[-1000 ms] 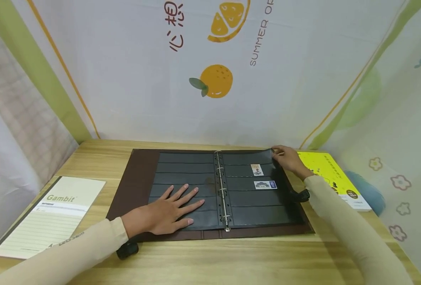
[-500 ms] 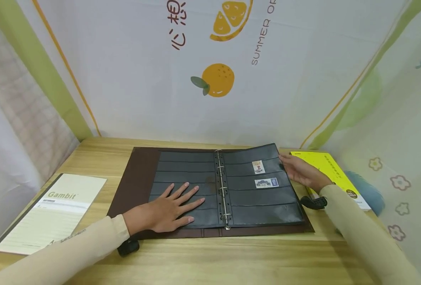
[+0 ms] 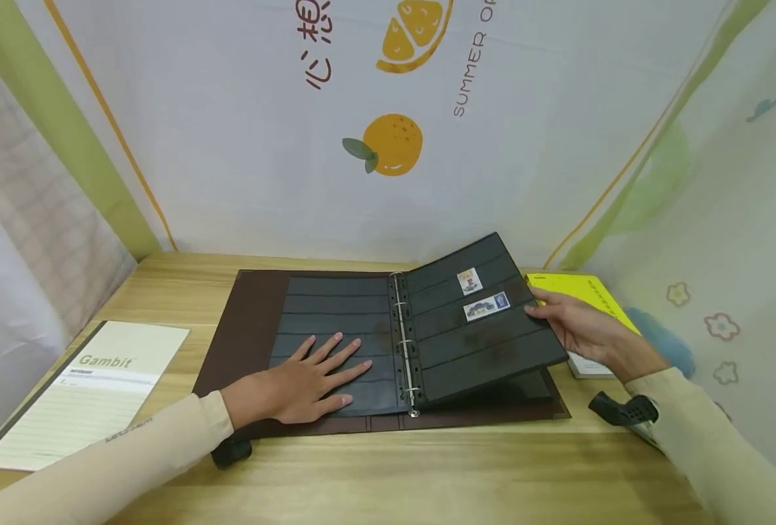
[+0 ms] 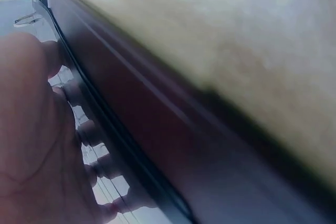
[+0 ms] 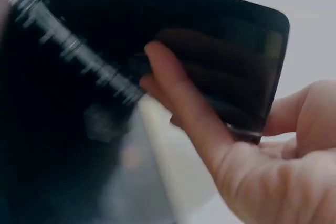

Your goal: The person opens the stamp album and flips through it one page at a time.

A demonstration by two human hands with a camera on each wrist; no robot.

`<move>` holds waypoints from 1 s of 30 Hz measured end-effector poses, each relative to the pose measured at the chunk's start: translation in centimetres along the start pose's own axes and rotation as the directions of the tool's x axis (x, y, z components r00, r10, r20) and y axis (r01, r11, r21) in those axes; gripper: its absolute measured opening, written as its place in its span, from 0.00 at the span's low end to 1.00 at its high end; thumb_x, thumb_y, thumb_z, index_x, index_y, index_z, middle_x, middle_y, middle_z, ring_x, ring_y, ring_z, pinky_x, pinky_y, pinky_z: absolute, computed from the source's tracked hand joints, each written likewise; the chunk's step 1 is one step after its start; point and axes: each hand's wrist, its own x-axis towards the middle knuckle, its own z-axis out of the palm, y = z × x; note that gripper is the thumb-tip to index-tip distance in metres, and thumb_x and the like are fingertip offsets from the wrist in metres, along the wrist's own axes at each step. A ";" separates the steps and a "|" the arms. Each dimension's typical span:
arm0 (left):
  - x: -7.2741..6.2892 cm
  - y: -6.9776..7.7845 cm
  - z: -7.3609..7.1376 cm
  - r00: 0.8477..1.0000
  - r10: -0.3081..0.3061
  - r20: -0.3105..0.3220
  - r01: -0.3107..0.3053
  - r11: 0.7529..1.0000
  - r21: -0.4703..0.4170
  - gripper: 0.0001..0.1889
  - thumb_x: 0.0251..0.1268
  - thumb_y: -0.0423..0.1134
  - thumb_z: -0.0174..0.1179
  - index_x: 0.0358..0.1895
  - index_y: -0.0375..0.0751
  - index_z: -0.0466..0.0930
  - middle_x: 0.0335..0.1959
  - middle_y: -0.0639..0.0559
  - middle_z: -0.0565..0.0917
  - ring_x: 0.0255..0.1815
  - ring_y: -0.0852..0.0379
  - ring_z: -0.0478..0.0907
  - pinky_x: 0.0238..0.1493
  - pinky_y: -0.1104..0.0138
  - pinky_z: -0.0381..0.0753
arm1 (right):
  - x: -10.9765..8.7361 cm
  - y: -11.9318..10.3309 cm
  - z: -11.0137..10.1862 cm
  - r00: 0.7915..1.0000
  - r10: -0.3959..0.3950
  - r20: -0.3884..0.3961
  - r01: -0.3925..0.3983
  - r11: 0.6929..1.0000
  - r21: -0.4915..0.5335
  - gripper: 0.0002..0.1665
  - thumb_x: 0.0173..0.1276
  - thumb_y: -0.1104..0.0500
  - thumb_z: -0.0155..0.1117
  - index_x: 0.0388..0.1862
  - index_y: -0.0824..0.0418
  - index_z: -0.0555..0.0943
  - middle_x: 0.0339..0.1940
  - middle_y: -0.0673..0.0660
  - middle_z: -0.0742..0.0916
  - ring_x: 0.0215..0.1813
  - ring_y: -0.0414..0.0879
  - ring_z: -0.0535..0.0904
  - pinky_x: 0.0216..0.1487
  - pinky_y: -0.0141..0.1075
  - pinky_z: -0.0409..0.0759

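Note:
A dark brown ring-binder stamp album (image 3: 237, 321) lies spread on the table, its metal rings (image 3: 402, 343) down the middle. My left hand (image 3: 305, 383) rests flat with fingers spread on the left black pocket page (image 3: 335, 299). On the right, my right hand (image 3: 581, 328) pinches the outer edge of another black pocket page (image 3: 467, 350), thumb on the near face and fingers behind. That page is tilted up off the sheets below and carries two stamps, a small upright one (image 3: 470, 281) and a wider one (image 3: 486, 307). The right wrist view shows the fingers (image 5: 184, 98) behind the page.
A Gambit notebook (image 3: 92, 386) lies on the wooden table (image 3: 375, 474) at the left. A yellow book (image 3: 572, 288) sits at the right, partly behind my right hand. Printed cloth (image 3: 270, 182) hangs at the back and sides.
The right page has been lifted from nearly flat to a clear tilt. My right hand has moved from its far corner down along the outer edge. My left hand stays on the left page.

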 end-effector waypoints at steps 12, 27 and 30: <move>0.4 0.2 0.1 1.000 0.010 -0.030 -0.009 1.000 0.012 0.32 0.81 0.64 0.31 0.83 0.68 0.40 0.86 0.54 0.34 0.86 0.44 0.31 0.81 0.38 0.36 | 1.1 -9.4 9.4 1.000 0.000 -0.026 -0.011 0.911 -0.412 0.44 0.84 0.62 0.39 0.83 0.57 0.25 0.73 0.67 0.68 0.47 0.38 0.87 0.55 0.37 0.86; 0.0 2.7 -4.0 0.974 -0.014 -0.225 -0.058 0.950 -0.308 0.31 0.80 0.56 0.48 0.80 0.50 0.60 0.72 0.39 0.73 0.68 0.41 0.77 0.67 0.50 0.77 | 2.8 -9.6 13.5 0.997 0.046 -0.056 -0.065 0.898 -0.434 0.44 0.84 0.56 0.42 0.83 0.59 0.28 0.76 0.61 0.66 0.18 0.32 0.67 0.40 0.31 0.83; 0.3 6.2 -8.7 0.956 -0.127 -0.264 -0.086 0.741 -0.666 0.30 0.80 0.57 0.48 0.76 0.46 0.67 0.62 0.42 0.82 0.54 0.45 0.86 0.51 0.61 0.86 | 2.8 -9.8 14.0 0.998 0.059 -0.004 -0.055 0.909 -0.413 0.43 0.84 0.56 0.40 0.83 0.60 0.28 0.85 0.64 0.45 0.29 0.36 0.78 0.46 0.35 0.86</move>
